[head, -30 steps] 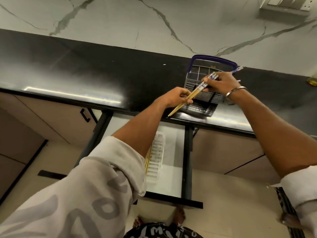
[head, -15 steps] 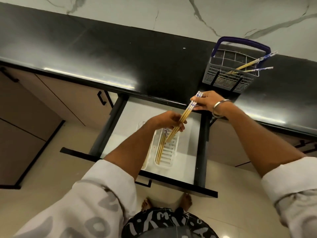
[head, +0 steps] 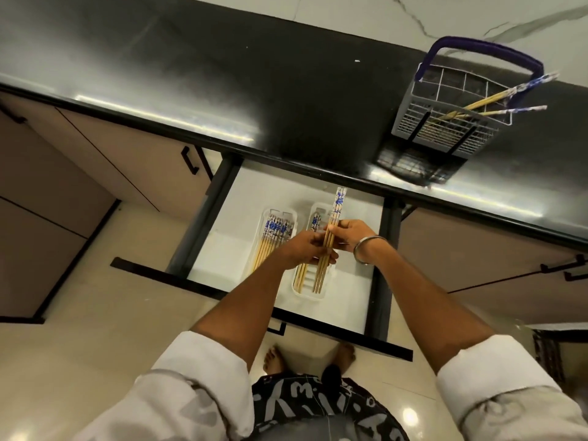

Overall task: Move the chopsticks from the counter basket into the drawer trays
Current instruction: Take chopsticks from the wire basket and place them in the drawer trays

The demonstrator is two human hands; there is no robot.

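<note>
Head view: left hand (head: 307,249) and right hand (head: 351,234) both grip chopsticks (head: 331,237) over tray (head: 319,296).

Held chopsticks (head: 331,240): a small bundle, bamboo-coloured shafts with blue-and-white patterned tops, aligned lengthwise over the right tray (head: 310,292), patterned ends pointing toward the counter. Right tray: white, slotted, holds a few chopsticks along its left side. Left tray (head: 288,215): white, holds a row of matching chopsticks (head: 270,238) lying side by side. Both trays sit in the open drawer (head: 350,281). Counter basket (head: 445,135): grey mesh, blue handle, contains several chopsticks (head: 496,101) leaning out to the right.
</note>
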